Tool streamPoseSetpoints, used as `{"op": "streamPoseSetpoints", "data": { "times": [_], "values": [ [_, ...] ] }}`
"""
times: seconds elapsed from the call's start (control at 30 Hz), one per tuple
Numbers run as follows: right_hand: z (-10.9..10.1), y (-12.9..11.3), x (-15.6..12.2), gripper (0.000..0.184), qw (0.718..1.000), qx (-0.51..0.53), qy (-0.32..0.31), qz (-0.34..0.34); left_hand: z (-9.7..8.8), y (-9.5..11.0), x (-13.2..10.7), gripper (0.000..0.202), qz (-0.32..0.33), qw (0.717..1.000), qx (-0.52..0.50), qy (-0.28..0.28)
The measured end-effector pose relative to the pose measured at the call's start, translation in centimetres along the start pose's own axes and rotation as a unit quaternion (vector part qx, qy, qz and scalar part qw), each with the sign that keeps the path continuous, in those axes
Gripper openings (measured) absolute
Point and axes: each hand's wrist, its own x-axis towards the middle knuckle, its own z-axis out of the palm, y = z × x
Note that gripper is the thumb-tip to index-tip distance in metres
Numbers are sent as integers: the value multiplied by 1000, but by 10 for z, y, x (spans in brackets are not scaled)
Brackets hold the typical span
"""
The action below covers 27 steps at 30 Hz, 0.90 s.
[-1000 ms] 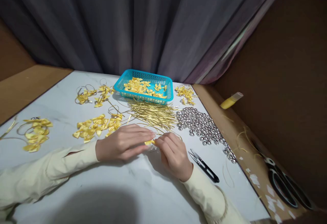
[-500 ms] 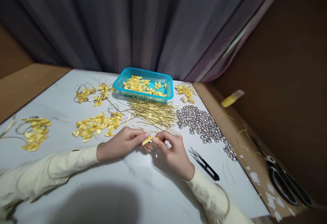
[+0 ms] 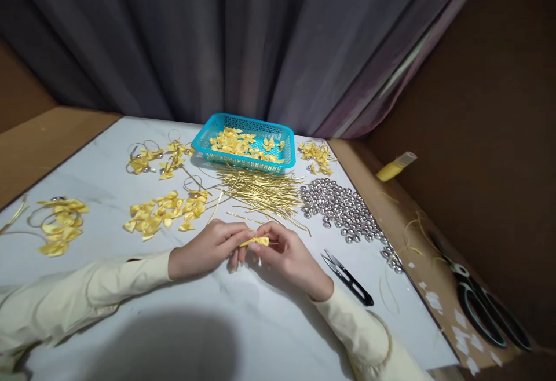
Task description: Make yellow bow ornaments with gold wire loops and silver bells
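A small yellow ribbon bow is held between my two hands, over the white marbled tabletop. My left hand pinches its left end between thumb and fingers. On the other side, my right hand has its thumb and fingers closed on the bow's right part. A thin strand shows at the right fingers; what lies behind the bow is hidden. Just beyond the hands is a heap of gold ties. Silver beads or rings spread out to the right, and black thread snips lie near my right wrist.
A turquoise basket at the back holds yellow bows. More bows lie in groups on the left, some with looped cords, and another group at back right. Large scissors, paper scraps and a yellow tube are at the right.
The bow has turned between my fingers and now lies more level. Both hands have shifted slightly, with the left fingers curled further under it. The things on the table have stayed put.
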Motion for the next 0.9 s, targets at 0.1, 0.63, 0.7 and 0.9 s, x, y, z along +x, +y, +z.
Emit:
{"op": "streamPoseSetpoints", "data": {
  "times": [0.1, 0.63, 0.7, 0.9],
  "values": [
    [0, -1, -1, 28, 1000, -19, 3, 1, 0, 1, -2, 43, 23, 998, 57, 14],
    [-10, -12, -5, 9, 968, -199, 19, -154, -11, -5, 0, 29, 257, 935, 244, 27],
    [-10, -10, -6, 8, 944, -246, 33, -216, -14, -6, 1, 23, 300, 914, 272, 33],
    [-9, -7, -11, 14, 860, -352, 62, -364, -26, 2, 2, 25, 502, 749, 421, 99]
  ]
}}
